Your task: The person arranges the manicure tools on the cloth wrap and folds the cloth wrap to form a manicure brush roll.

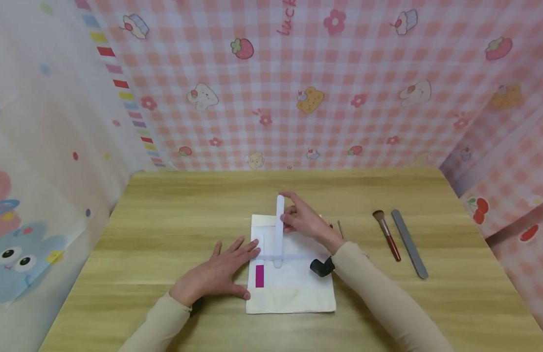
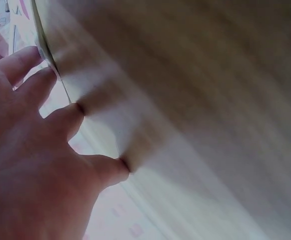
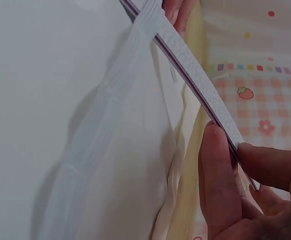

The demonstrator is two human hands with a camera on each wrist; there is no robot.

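Note:
A cream cloth holder (image 1: 293, 300) lies flat on the table with a pale elastic band (image 3: 93, 135) across it. My right hand (image 1: 304, 217) pinches a white nail file (image 1: 279, 227) near its far end, thumb and fingers on opposite sides. In the right wrist view, the file (image 3: 195, 82) is tilted and its lower part passes under the band. A pale strip with a magenta end (image 1: 260, 276) lies along the holder's left side. My left hand (image 1: 218, 271) rests there with fingers spread, fingertips touching the holder's left edge; the left wrist view shows its thumb and fingers extended.
To the right lie a makeup brush (image 1: 388, 237) with a red-brown handle and a long grey nail file (image 1: 410, 244). Thin items (image 1: 340, 229) beside my right wrist are partly hidden. A patterned cloth (image 1: 271, 122) hangs behind the wooden table (image 1: 174, 205).

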